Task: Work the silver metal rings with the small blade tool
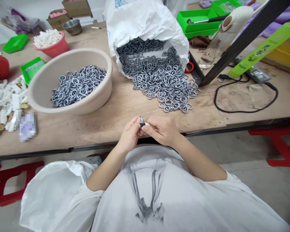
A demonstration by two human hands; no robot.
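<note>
Near the table's front edge, my left hand [131, 132] is closed, pinching a grey ring [141, 119] at its fingertips. My right hand [164, 130] is closed around a small knife [142, 124] with a dark angled blade; most of its pale handle is hidden by the fingers. The blade lies against or very close to the ring. Beyond my hands, a heap of similar grey rings [164, 83] spills from a white sack [145, 24] lying on its side. To the left stands a beige basin [91, 104] holding many more such rings.
White pieces [6, 100] lie piled at the left, by a pixelated purple item [27, 126]. A red bowl [54, 50] and green trays [15, 43] stand behind. On the right are a black metal post [244, 42], a bottle [214, 50] and a looped cable [244, 111].
</note>
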